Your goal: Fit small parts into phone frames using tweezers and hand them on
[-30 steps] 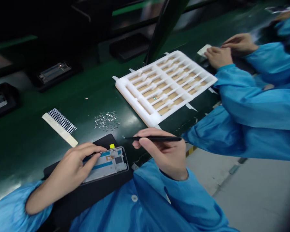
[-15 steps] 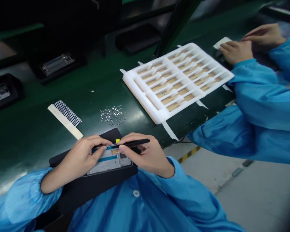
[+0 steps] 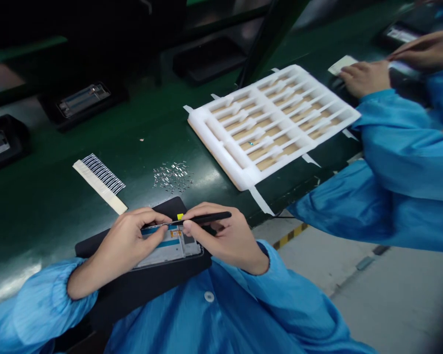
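My right hand (image 3: 227, 238) is closed on a pair of black tweezers (image 3: 210, 217), held nearly level. Their tip points left to the far edge of a phone frame (image 3: 160, 255), a silver housing with blue strips and an orange flex piece. From the left, my left hand (image 3: 133, 236) grips that same edge, thumb over the inside and fingers beyond; anything tiny between the fingertips is hidden. Under the frame is a black holder (image 3: 175, 204), with a yellow tab (image 3: 180, 216) at the frame's far side.
Beyond my hands lie small metal pieces (image 3: 173, 177) and a pale strip (image 3: 99, 184) with dark pins. A white foam tray (image 3: 243, 178) stands right of them. Black holders with phone frames (image 3: 84, 101) sit farther back. At right, a co-worker's hands (image 3: 369, 78) hold a pale card (image 3: 341, 65).
My left thumb and the tweezers have shifted slightly to the right along the frame's edge. At right, the co-worker's hands have moved outward. The frames on the far side have slid a little left.
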`<state>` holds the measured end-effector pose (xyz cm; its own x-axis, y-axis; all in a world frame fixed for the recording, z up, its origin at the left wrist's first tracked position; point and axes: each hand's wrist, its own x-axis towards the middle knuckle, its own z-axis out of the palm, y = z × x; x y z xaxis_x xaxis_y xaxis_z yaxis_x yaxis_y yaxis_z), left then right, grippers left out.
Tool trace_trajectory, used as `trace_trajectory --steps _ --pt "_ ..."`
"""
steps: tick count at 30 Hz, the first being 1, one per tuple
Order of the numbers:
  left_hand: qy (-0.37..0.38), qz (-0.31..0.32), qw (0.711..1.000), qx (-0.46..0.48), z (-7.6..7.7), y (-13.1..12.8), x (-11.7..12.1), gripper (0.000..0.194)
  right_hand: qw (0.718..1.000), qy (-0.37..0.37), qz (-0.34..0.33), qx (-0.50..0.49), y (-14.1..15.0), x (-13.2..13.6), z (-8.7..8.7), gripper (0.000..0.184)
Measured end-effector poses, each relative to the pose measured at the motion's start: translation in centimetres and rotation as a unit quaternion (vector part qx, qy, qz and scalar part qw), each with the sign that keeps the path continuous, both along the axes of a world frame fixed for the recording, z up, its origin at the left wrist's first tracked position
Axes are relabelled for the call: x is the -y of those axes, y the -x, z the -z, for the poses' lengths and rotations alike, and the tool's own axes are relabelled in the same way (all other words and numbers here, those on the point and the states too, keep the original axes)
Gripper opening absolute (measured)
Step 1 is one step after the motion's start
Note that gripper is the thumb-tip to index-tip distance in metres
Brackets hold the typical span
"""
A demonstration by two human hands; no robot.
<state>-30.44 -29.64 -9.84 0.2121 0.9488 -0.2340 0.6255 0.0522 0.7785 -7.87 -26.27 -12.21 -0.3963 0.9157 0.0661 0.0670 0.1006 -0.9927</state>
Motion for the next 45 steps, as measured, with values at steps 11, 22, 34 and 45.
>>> trace_trajectory --steps 11,22,34,45 --pt "-0.018 -0.051 0.998 -0.007 0.6 -0.8 0.3 0.017 0.997 -0.065 0.021 0.025 0.1 0.3 -0.3 0.009" --pt "-0.016 -0.042 0.999 -0.023 0.7 -0.7 0.4 0.020 0.987 -0.162 0.016 0.008 0.0 0.9 0.4 0.018" --pt "-0.063 0.030 0.995 -0.074 0.0 -0.4 0.3 0.025 0.982 -0.188 0.004 0.020 -0.2 1.2 1.2 0.024" --pt "-0.315 0.133 0.904 -0.258 0.0 1.7 1.5 0.021 0.983 -0.180 0.009 0.032 0.3 1.5 1.3 0.019"
